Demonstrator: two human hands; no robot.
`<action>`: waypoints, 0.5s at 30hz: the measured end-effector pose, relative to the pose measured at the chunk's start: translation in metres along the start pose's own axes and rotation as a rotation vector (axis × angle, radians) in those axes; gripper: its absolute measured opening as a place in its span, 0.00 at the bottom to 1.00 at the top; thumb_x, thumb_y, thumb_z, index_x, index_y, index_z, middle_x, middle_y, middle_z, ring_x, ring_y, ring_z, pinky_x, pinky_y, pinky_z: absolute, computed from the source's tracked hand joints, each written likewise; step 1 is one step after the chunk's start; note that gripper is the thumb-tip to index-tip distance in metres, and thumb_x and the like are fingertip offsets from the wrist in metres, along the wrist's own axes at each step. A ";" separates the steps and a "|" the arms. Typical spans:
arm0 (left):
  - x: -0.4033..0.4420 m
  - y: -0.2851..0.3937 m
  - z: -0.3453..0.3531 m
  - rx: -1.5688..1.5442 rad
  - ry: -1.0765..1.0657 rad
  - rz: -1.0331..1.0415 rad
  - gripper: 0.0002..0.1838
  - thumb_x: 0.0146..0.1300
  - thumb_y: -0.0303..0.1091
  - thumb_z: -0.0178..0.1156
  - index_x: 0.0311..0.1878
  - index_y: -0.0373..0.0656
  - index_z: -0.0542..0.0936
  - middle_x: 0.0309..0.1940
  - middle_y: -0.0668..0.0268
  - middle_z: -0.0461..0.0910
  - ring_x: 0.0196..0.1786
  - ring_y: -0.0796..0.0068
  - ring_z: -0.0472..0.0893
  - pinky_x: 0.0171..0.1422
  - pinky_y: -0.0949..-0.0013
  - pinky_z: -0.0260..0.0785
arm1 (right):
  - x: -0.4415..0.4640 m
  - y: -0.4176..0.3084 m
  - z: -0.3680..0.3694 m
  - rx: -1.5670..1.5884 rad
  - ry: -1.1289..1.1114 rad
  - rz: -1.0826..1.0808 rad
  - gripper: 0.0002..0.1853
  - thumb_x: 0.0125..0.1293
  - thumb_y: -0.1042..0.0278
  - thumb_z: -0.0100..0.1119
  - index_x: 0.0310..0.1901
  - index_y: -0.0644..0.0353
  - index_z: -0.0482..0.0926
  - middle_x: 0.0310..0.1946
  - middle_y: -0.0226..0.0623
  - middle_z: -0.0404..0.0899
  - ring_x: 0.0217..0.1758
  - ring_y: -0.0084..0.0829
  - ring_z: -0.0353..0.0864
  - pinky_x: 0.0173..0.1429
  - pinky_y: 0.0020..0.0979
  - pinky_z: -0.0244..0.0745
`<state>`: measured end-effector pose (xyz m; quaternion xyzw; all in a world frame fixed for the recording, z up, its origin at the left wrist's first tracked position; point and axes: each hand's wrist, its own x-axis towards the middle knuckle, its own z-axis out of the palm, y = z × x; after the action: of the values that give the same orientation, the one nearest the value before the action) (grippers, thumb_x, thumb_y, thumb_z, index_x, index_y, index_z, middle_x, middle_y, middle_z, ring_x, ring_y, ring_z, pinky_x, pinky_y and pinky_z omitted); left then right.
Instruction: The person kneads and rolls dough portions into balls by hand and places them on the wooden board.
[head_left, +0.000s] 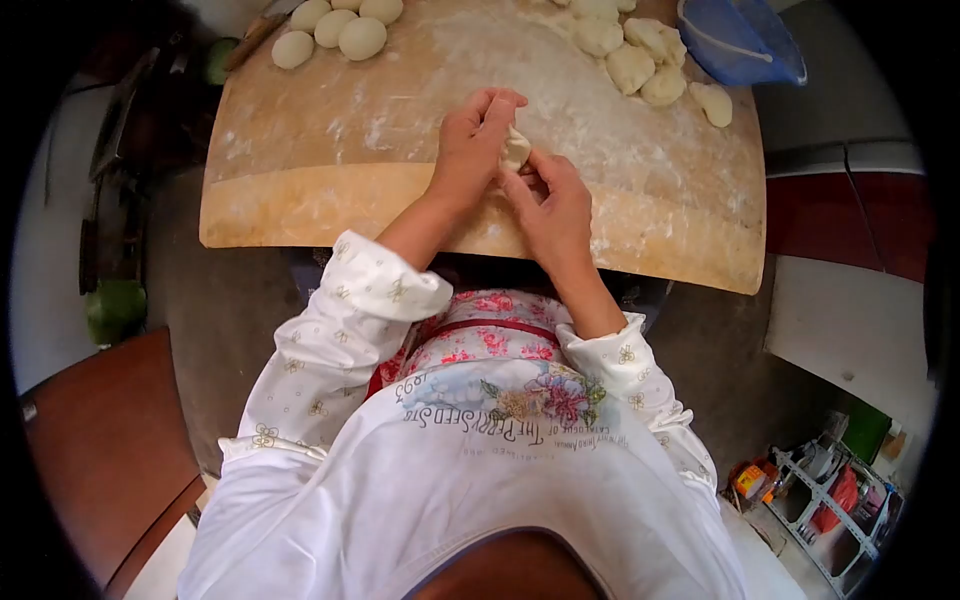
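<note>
Most of the piece of dough [516, 150] is hidden between the left hand [470, 140] and the right hand [553, 205], and several fingertips are concealed there too. By the upper edge, the round dough balls [362, 39], the pleated dough pieces [630, 70] and the blue basin [735, 45] are cut off, as is the far side of the board [330, 212]. A wooden stick [255, 42] is partly covered by the balls (its full length cannot be told). The smallest lettering [520, 455] on the shirt is left unreadable, and the goods on the rack [820, 490] are too small to be identified.
</note>
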<state>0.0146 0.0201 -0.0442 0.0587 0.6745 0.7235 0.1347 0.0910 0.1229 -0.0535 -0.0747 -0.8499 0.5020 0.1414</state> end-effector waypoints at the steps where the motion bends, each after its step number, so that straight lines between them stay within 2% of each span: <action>1: -0.007 0.004 -0.001 -0.134 0.009 -0.063 0.12 0.70 0.38 0.51 0.44 0.41 0.81 0.32 0.69 0.77 0.36 0.82 0.74 0.41 0.73 0.68 | -0.004 0.001 0.001 -0.053 -0.003 -0.023 0.11 0.56 0.73 0.62 0.42 0.63 0.80 0.36 0.44 0.78 0.39 0.48 0.78 0.42 0.43 0.72; 4: -0.010 -0.011 -0.006 0.265 0.100 0.376 0.10 0.67 0.36 0.56 0.39 0.41 0.82 0.28 0.59 0.79 0.30 0.67 0.77 0.37 0.66 0.70 | -0.008 0.009 0.009 -0.184 0.035 -0.157 0.11 0.56 0.72 0.62 0.41 0.63 0.81 0.36 0.45 0.78 0.40 0.48 0.78 0.42 0.43 0.72; 7: -0.001 -0.026 -0.012 0.709 -0.020 0.898 0.11 0.67 0.37 0.57 0.38 0.40 0.82 0.28 0.60 0.79 0.32 0.71 0.78 0.38 0.66 0.71 | -0.003 0.015 0.016 -0.245 0.070 -0.223 0.10 0.56 0.72 0.62 0.41 0.63 0.81 0.36 0.44 0.79 0.40 0.49 0.78 0.43 0.43 0.72; 10: 0.002 -0.024 -0.017 0.695 -0.130 0.580 0.15 0.71 0.37 0.52 0.33 0.39 0.82 0.37 0.64 0.81 0.40 0.74 0.80 0.40 0.68 0.71 | 0.002 0.012 0.014 -0.231 0.044 -0.144 0.10 0.58 0.72 0.61 0.42 0.63 0.81 0.37 0.44 0.78 0.42 0.49 0.77 0.45 0.43 0.72; 11: 0.002 -0.019 -0.018 0.509 -0.111 0.358 0.15 0.71 0.40 0.53 0.34 0.40 0.82 0.36 0.64 0.80 0.40 0.74 0.80 0.41 0.67 0.72 | 0.004 0.009 0.014 -0.213 0.026 -0.107 0.10 0.59 0.72 0.60 0.42 0.63 0.81 0.38 0.44 0.78 0.43 0.49 0.76 0.46 0.43 0.72; 13: 0.005 0.001 -0.017 0.139 -0.077 -0.076 0.16 0.70 0.45 0.55 0.37 0.41 0.81 0.34 0.64 0.79 0.39 0.73 0.80 0.44 0.65 0.73 | 0.006 0.001 0.014 -0.079 0.133 -0.171 0.11 0.63 0.71 0.57 0.46 0.64 0.80 0.42 0.45 0.77 0.47 0.48 0.75 0.52 0.42 0.71; 15: -0.004 0.012 -0.001 -0.446 0.055 -0.270 0.19 0.73 0.47 0.51 0.43 0.40 0.79 0.39 0.64 0.80 0.41 0.72 0.80 0.45 0.68 0.74 | 0.006 -0.008 0.017 0.093 0.240 -0.212 0.14 0.68 0.68 0.53 0.50 0.66 0.78 0.46 0.45 0.76 0.52 0.47 0.73 0.57 0.40 0.69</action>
<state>0.0167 0.0168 -0.0317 -0.0825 0.5034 0.8311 0.2214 0.0802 0.1067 -0.0532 -0.0374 -0.8060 0.5104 0.2972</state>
